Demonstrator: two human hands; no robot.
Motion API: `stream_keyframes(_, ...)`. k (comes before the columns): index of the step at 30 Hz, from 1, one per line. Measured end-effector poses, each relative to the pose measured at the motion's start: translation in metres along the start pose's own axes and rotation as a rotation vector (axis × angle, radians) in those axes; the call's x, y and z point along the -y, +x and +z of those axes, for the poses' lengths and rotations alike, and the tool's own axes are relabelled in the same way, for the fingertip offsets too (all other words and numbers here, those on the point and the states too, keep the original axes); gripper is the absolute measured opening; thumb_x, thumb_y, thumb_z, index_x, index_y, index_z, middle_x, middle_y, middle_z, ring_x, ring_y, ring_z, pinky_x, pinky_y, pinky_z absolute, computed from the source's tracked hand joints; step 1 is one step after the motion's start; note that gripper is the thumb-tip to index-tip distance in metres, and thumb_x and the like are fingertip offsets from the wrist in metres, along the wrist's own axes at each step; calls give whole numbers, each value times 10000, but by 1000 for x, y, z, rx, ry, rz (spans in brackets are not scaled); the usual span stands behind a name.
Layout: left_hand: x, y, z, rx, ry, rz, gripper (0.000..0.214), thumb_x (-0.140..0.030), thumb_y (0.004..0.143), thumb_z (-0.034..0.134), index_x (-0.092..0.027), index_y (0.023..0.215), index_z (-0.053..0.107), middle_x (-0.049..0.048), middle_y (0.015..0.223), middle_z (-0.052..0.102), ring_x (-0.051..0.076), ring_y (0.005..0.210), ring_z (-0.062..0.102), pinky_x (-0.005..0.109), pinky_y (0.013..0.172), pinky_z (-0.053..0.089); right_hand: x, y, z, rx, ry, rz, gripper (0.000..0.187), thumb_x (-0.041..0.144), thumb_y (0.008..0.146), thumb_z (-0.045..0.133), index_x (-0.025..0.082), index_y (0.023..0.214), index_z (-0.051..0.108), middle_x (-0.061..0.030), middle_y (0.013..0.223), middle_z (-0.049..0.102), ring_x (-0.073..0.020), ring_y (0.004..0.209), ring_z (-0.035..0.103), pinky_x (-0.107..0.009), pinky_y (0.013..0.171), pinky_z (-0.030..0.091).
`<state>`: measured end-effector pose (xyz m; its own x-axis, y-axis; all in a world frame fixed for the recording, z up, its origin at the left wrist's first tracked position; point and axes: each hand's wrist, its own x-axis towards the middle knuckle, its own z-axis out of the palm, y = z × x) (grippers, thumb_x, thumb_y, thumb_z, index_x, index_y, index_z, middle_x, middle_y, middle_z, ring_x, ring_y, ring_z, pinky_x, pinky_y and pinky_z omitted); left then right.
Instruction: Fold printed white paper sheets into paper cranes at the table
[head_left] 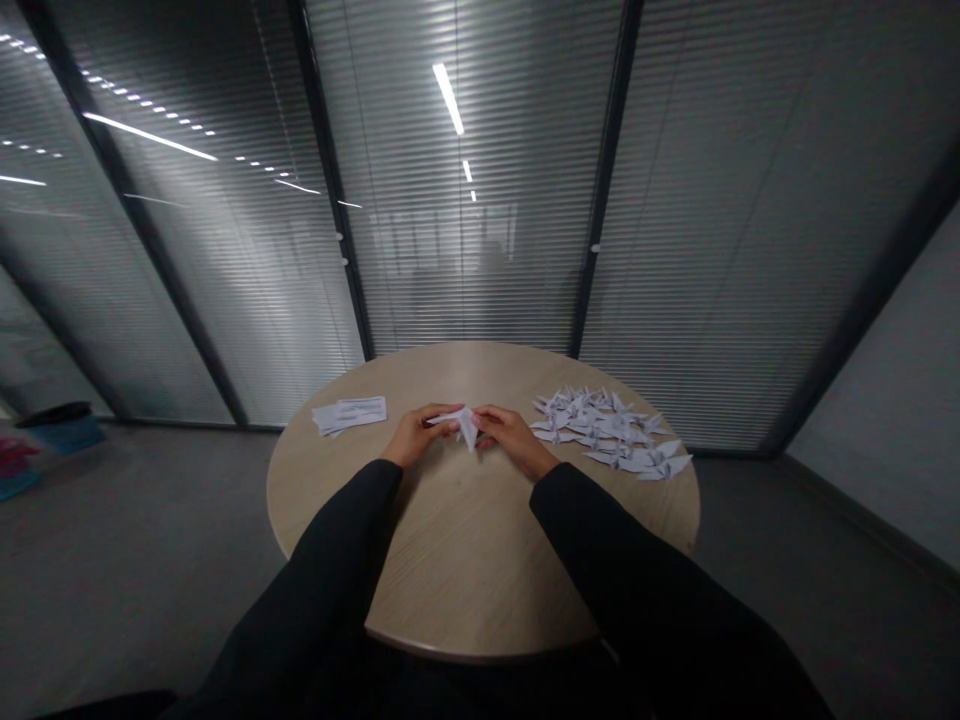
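Over the middle of the round table, a folded white paper crane (468,428) is between my two hands, one pointed part hanging down. My left hand (421,433) is closed on its left side, thumb and fingers pinching the paper. On the other side my right hand (514,437) pinches the right part, fingers curled around it. The fingers cover much of the crane's outer parts. To the right of my right hand lies a spread of several folded paper cranes (600,425). Left of my left hand is a small stack of white paper sheets (350,413).
The round wooden table (465,570) has a curved edge close to my body. Behind it stands a glass partition with blinds (465,290). A blue bin with a dark rim (64,428) and a red-and-blue object (15,465) are on the floor at far left.
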<state>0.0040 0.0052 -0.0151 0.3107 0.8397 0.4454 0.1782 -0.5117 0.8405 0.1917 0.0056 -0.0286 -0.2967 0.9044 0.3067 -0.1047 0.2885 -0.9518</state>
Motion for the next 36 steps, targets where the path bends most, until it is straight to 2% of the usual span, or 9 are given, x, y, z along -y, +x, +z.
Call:
stream_keyframes(4, -5, -1, 1, -25, 21, 31, 414, -433, 743, 608, -136, 1022, 676, 113, 1052, 662, 192, 819, 620, 303, 699, 508, 2, -2, 0, 15, 52, 39, 349, 404, 690, 684, 165, 944, 663, -59, 897, 675, -159, 779, 637, -248, 628, 531)
stream_keyframes(10, -4, -1, 3, -44, 57, 67, 361, -446, 774, 577, -164, 959, 706, 114, 1118, 636, 238, 943, 605, 329, 753, 508, 3, -5, 2, 16, 106, 104, 368, 362, 688, 702, 166, 994, 647, -63, 840, 695, -158, 737, 659, -276, 661, 538)
stream_keyframes(14, 1, -1, 4, -79, 107, 114, 298, -406, 770, 598, -199, 952, 711, 102, 1127, 626, 248, 1063, 554, 355, 851, 481, 2, -5, 3, -8, 138, 96, 387, 342, 658, 725, 171, 996, 645, -62, 887, 695, -162, 770, 657, -302, 710, 537)
stream_keyframes(19, 0, -2, 8, -95, 105, 102, 326, -378, 724, 657, -203, 997, 691, 106, 1194, 582, 248, 1097, 534, 344, 832, 487, 1, -4, 1, -75, 167, 58, 407, 322, 621, 741, 177, 990, 647, -56, 895, 694, -172, 811, 647, -311, 743, 517)
stream_keyframes(24, -5, -3, 12, -11, -63, -6, 474, -369, 683, 694, -155, 1102, 629, 112, 1098, 647, 223, 988, 603, 364, 889, 454, -1, -2, -2, -166, 160, 14, 421, 322, 586, 749, 168, 969, 664, -47, 857, 689, -170, 803, 635, -317, 763, 495)
stream_keyframes(27, -3, -2, 12, -5, -108, -43, 442, -391, 704, 665, -142, 1069, 636, 107, 1047, 670, 221, 952, 616, 366, 872, 461, -1, 0, -2, -182, 166, -11, 399, 316, 582, 749, 165, 944, 675, -49, 853, 686, -169, 802, 629, -317, 767, 490)
stream_keyframes(29, 1, 0, 11, -25, -122, -30, 412, -370, 698, 674, -146, 1042, 639, 103, 1052, 665, 220, 966, 609, 362, 871, 461, 0, 0, -1, -172, 172, -11, 385, 311, 574, 755, 165, 923, 681, -49, 849, 685, -167, 793, 626, -313, 762, 491)
stream_keyframes(33, 11, 2, 10, -32, -124, -2, 491, -281, 661, 707, -157, 1120, 587, 81, 960, 671, 197, 917, 617, 331, 820, 476, 3, -2, 2, -123, 141, 5, 376, 321, 561, 765, 163, 895, 692, -41, 812, 682, -159, 753, 620, -303, 739, 490)
stream_keyframes(36, 15, 3, 10, -58, -36, 14, 395, -275, 681, 685, -166, 1056, 624, 68, 912, 670, 180, 867, 615, 305, 775, 479, 4, -3, 4, -84, 100, 4, 380, 349, 570, 758, 163, 895, 694, -43, 813, 683, -163, 745, 619, -307, 730, 489)
